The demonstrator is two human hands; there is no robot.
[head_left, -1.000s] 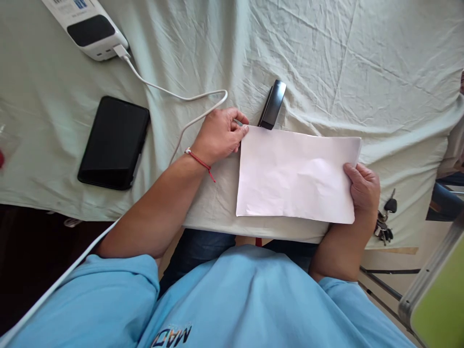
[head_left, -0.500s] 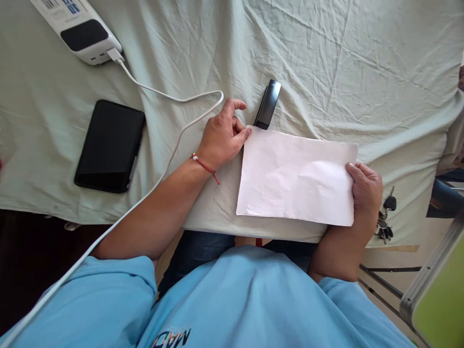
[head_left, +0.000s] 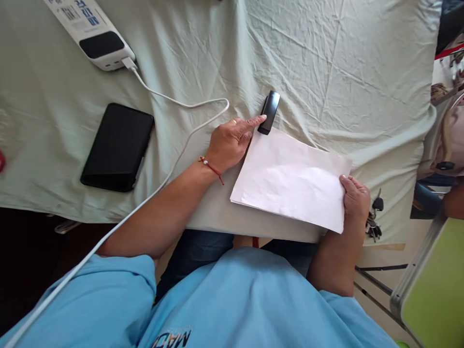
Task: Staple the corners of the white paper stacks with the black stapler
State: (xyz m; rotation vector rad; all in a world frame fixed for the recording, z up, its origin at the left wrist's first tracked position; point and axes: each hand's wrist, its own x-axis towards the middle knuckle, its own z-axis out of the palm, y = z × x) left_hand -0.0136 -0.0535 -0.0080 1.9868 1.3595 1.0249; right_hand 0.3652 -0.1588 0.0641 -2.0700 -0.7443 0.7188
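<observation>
A stack of white paper sheets (head_left: 290,179) lies on the pale green cloth near the table's front edge. My right hand (head_left: 354,198) grips its right edge, thumb on top. A black stapler (head_left: 269,112) sits at the stack's far left corner. My left hand (head_left: 232,140) lies on the cloth beside that corner, fingers stretched out, the fingertips reaching to the stapler's near end. A red thread bracelet is on the left wrist.
A black phone (head_left: 116,146) lies to the left. A white power bank (head_left: 90,34) with a white cable (head_left: 181,104) sits at the far left. Keys (head_left: 373,220) hang past the cloth at right. A green-topped chair (head_left: 431,285) stands at the lower right.
The left hand let go of the paper's corner and stretched its fingers toward the stapler. The paper stack has turned, its right end nearer me. The view shifted slightly.
</observation>
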